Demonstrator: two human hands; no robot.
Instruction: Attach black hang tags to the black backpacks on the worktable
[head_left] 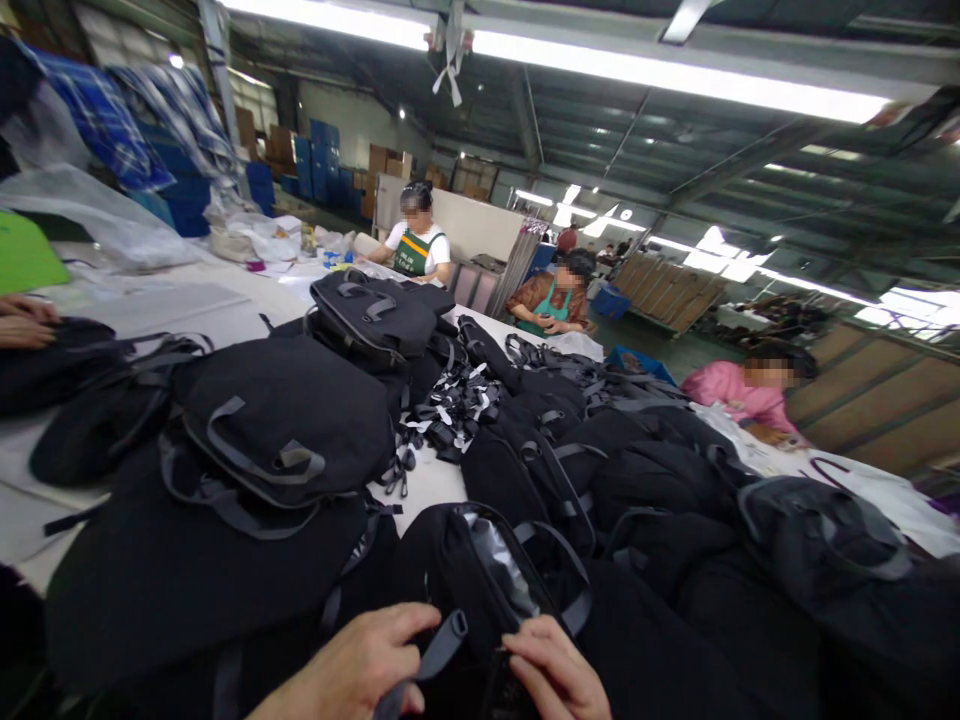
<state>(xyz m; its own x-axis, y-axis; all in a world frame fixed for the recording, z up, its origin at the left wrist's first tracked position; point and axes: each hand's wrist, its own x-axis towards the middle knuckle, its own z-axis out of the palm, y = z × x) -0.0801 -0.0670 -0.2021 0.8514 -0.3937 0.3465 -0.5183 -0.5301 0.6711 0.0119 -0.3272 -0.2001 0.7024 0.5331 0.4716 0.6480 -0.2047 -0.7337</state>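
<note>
A black bag with a silvery lining showing lies close in front of me at the bottom middle. My left hand is closed around a grey strap, whose looped end sticks up past the fingers. Just right of it, my right hand pinches the near edge of the black bag by its opening; what exactly lies between the fingertips is too small to name. A grey webbing handle arches over the bag's right side.
Stacked black bags rise at left, and more bags cover the right. Small black straps with white tags lie between them on the white table. Another person's hands are at far left; three people sit beyond.
</note>
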